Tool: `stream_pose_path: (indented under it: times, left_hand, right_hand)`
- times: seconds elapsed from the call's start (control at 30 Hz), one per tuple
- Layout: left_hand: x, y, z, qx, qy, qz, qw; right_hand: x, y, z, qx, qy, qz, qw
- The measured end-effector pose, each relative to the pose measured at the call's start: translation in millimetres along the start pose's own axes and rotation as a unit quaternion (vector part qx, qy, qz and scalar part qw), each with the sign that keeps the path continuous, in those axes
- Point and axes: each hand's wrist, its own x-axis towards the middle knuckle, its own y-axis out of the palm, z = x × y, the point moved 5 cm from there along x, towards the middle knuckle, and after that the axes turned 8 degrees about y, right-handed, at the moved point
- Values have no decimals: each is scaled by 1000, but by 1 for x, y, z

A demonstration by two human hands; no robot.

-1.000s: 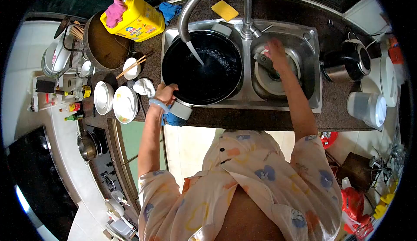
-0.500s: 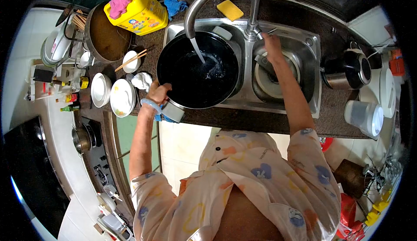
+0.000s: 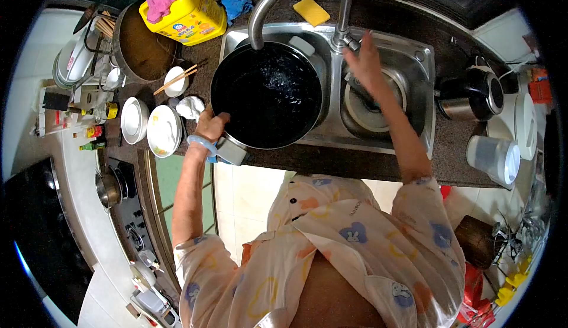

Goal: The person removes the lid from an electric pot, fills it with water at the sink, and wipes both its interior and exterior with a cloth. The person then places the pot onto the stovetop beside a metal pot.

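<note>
A large black pot (image 3: 266,112) with water in it sits over the left sink basin. Its lower left rim is held by my left hand (image 3: 210,125), closed with the thumb over the edge, beside the grey side handle (image 3: 231,150). The steel faucet (image 3: 258,26) arches above the pot, and no stream comes from its spout. My right hand (image 3: 364,65) is off the faucet lever (image 3: 353,44), close to it, fingers stretched out. Below that hand, a round pale basin (image 3: 355,106) lies in the right side of the double sink (image 3: 427,79).
Left of the pot are a white cloth (image 3: 190,108), a soiled plate (image 3: 163,130), stacked bowls (image 3: 134,121) and a small bowl (image 3: 176,85) with chopsticks across it. A yellow jug (image 3: 189,17) and a yellow sponge (image 3: 311,11) stand behind. A kettle (image 3: 467,97) is at right.
The water stream from the faucet has stopped. My right hand has come off the lever and its fingers have spread. My left hand stays at the pot's rim.
</note>
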Motion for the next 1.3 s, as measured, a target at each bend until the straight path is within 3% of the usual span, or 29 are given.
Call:
stream_pose_path:
  times: [0.03,0.1,0.17,0.23,0.37,0.4,0.5,0.6,0.63,0.77,0.8,0.83,0.9,0.97,1.03,1.17,1.2,1.23,1.3]
  left_hand:
    - [-1,-1,0,-4,32,-7,999]
    - [-4,-1,2,-22,29,8,999]
    - [-11,-1,-5,-23,68,5,997]
    - [-16,-6,3,-35,59,4,998]
    - [-29,-26,22,-47,67,-1,997]
    - [-35,-31,19,-62,21,-12,998]
    - [-31,-54,47,-114,-86,-8,990]
    - [-25,-36,29,-182,-133,-44,973]
    - [-12,-28,39,-160,-144,24,976]
    - [8,40,74,-279,-124,-5,952]
    - [9,56,79,-324,-90,93,937]
    - [-13,51,64,-224,-161,-11,961]
    - [-19,49,72,-236,-139,96,957]
    - [-14,47,98,-301,-115,108,940]
    - [-26,25,66,-234,-93,114,961]
    - [-4,50,94,-349,-131,145,916]
    - [-3,57,89,-346,-99,135,923]
    - [-6,65,90,-333,-144,124,924]
    - [-19,86,88,-415,-216,154,870]
  right_hand:
    - [-32,-4,27,-58,-93,-43,993]
    - [-99,-1,70,-46,-316,30,947]
    - [-148,13,85,-34,-481,171,859]
    - [-180,30,78,-96,-515,250,815]
    - [-175,57,60,-176,-529,234,796]
    - [-176,51,74,-121,-558,192,798]
    - [-164,45,109,-138,-589,178,776]
    - [-153,24,138,-131,-605,138,773]
    - [-150,16,141,-140,-604,141,772]
    - [-151,-15,136,-214,-594,141,763]
    - [-154,-19,134,-222,-581,158,767]
    - [-159,-22,132,-229,-568,174,771]
    - [-171,-21,134,-223,-575,182,766]
    - [-176,-13,140,-214,-581,188,762]
    - [-173,-2,146,-223,-576,184,765]
    - [-156,2,169,-249,-598,145,748]
    - [-152,2,175,-262,-569,174,760]
    - [-148,1,180,-268,-572,177,754]
    - [-135,4,188,-246,-547,225,768]
